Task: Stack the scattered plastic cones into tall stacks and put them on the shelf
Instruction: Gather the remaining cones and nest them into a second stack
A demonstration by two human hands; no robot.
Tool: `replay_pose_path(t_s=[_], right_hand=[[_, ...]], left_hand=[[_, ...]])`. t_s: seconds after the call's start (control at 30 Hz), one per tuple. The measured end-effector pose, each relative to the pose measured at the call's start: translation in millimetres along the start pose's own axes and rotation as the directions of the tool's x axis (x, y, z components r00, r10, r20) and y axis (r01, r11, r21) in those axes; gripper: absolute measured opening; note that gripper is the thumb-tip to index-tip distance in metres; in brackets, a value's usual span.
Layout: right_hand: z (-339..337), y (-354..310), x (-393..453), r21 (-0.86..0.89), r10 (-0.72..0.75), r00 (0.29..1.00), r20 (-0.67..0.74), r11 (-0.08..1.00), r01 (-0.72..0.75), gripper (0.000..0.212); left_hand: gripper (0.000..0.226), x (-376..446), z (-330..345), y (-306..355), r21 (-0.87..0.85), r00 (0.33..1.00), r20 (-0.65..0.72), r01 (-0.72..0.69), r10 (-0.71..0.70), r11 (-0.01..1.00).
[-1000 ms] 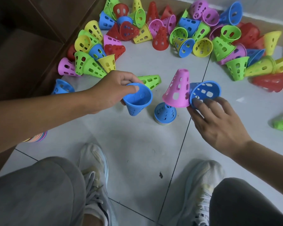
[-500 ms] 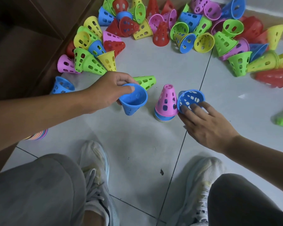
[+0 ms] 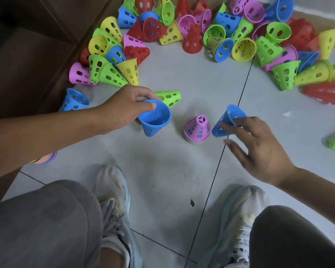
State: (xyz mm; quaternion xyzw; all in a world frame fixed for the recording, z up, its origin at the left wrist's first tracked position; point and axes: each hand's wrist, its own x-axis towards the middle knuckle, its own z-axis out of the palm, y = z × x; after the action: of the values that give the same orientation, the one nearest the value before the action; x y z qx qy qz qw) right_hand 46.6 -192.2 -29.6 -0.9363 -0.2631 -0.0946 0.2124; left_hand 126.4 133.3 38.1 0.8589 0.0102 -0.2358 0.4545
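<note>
Plastic, thin-walled and full of holes, the cones look light and fairly stiff, with some give at the wide rim; they should nest easily and tip at a nudge. The rim, pinched between thumb and fingertips, or the narrow closed top, seems the best place to take hold. The growing stack stands on the floor tiles between the hands, a pink cone on top with thin coloured rims showing beneath it. The left hand has its fingers clamped on the rim of a blue cone, mouth upward, held just left of the stack. The right hand grips a second blue cone by fingertips only, tilted and close beside the stack; the rest of that hand is spread loose.

Half a second ago the right-hand cone faced the camera mouth-first; now it has turned so its outer wall shows and its rim points down toward the stack. The pink cone has sunk lower onto the stack. The left hand has barely moved. Loose cones lie heaped along the far edge, beside dark wooden furniture.
</note>
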Motion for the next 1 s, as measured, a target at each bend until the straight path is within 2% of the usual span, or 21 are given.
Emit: replay_pose_path(t_s=[0.07, 0.13, 0.2, 0.33, 0.4, 0.47, 0.57, 0.63, 0.77, 0.9, 1.0], right_hand=[[-7.5, -7.7, 8.2, 0.125, 0.132, 0.988, -0.081, 0.985, -0.121, 0.029], [-17.2, -16.8, 20.1, 0.32, 0.304, 0.947, -0.099, 0.911, -0.259, 0.027], [-26.6, -26.2, 33.5, 0.542, 0.465, 0.883, -0.058, 0.758, -0.363, 0.026], [-37.8, -44.9, 52.8, 0.847, 0.626, 0.777, 0.065, 0.378, -0.375, 0.025], [-36.5, -50.2, 57.3, 0.909, 0.678, 0.706, 0.204, 0.136, -0.393, 0.028], [-31.0, -51.2, 58.7, 0.9, 0.692, 0.628, 0.357, -0.074, -0.43, 0.027], [-17.0, -50.6, 59.5, 0.822, 0.681, 0.503, 0.533, -0.273, -0.501, 0.023], [-9.2, -50.5, 61.9, 0.794, 0.683, 0.451, 0.575, -0.334, -0.508, 0.024], [-0.1, -53.4, 69.3, 0.782, 0.714, 0.393, 0.579, -0.351, -0.515, 0.017], [12.4, -57.8, 67.9, 0.735, 0.786, 0.324, 0.526, -0.228, -0.639, 0.019], [18.1, -59.0, 64.0, 0.706, 0.806, 0.321, 0.497, -0.162, -0.689, 0.024]], left_hand=[[0.017, -0.2, -0.2, -1.8, 0.0, 1.0, 0.003, 0.001, -0.001, 1.0], [0.017, -0.9, 0.1, -4.1, 0.002, 1.0, 0.007, 0.004, -0.004, 1.0], [0.017, -1.9, 0.3, -5.8, 0.006, 1.0, 0.009, 0.009, -0.009, 1.0], [0.017, -3.5, 0.5, -7.0, 0.009, 1.0, 0.014, 0.018, -0.018, 1.0], [0.017, -4.3, 0.7, -7.1, 0.013, 1.0, 0.012, 0.023, -0.023, 1.0], [0.017, -4.8, 1.2, -7.7, 0.016, 1.0, 0.01, 0.027, -0.027, 1.0], [0.017, -5.7, 1.8, -8.2, 0.011, 0.999, 0.008, 0.031, -0.031, 0.999], [0.017, -6.2, 2.2, -7.7, -0.001, 0.999, 0.01, 0.035, -0.035, 0.999], [0.017, -7.6, 4.3, -6.4, 0.0, 0.999, 0.025, 0.033, -0.033, 0.999], [0.017, -9.3, 4.3, -7.7, -0.012, 0.999, 0.032, 0.034, -0.033, 0.999], [0.018, -11.7, 4.1, -8.1, -0.024, 0.999, 0.029, 0.026, -0.026, 0.999]])
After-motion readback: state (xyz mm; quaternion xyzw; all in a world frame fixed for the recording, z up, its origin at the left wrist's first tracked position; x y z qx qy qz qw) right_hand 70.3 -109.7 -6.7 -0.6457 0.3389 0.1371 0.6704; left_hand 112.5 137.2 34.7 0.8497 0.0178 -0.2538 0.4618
